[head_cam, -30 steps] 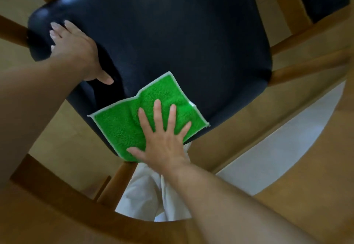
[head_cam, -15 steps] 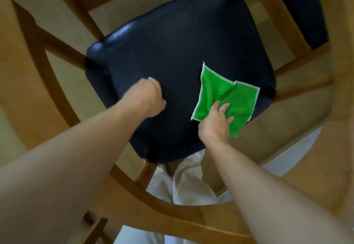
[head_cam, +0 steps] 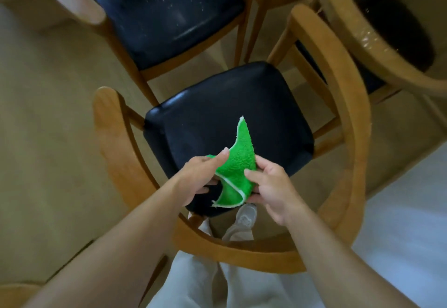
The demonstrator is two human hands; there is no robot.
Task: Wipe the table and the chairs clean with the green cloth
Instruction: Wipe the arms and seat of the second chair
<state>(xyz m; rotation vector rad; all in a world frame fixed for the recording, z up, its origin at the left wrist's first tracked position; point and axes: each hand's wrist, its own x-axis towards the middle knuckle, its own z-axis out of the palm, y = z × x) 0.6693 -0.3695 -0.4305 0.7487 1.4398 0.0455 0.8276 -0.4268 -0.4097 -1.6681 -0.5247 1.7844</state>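
**Cloth held in both hands above the near chair seat**

Gripped between two hands, the green cloth (head_cam: pixel 238 169) was held bunched just above the front part of the black seat (head_cam: pixel 229 111), a little below the middle of the frame. On the left, the left hand (head_cam: pixel 199 178) was seen with its thumb laid along the cloth's upper edge and its fingers curled beneath the lower folds. On the right, the right hand (head_cam: pixel 271 190) was closed on the cloth's right side, thumb in front and fingers behind. One corner of the cloth was pointed upward over the seat; a white-stitched hem was curled along the bottom.

The step in hand was judged to be a refolding or turning of the cloth between wipes, not a wiping stroke, since the cloth was lifted off the seat. The next move was judged to call for a flat, fresh face to be set against a surface, with one hand freed to steady the chair.

The cloth was seen to be bright green, fluffy and soft, and it was expected to crumple readily under pressure. In the upper left of the frame, a second chair seat (head_cam: pixel 167 15) was seen with pale specks on it, and was judged not yet wiped. The wooden armrest (head_cam: pixel 338 104) at the right was shown bare.
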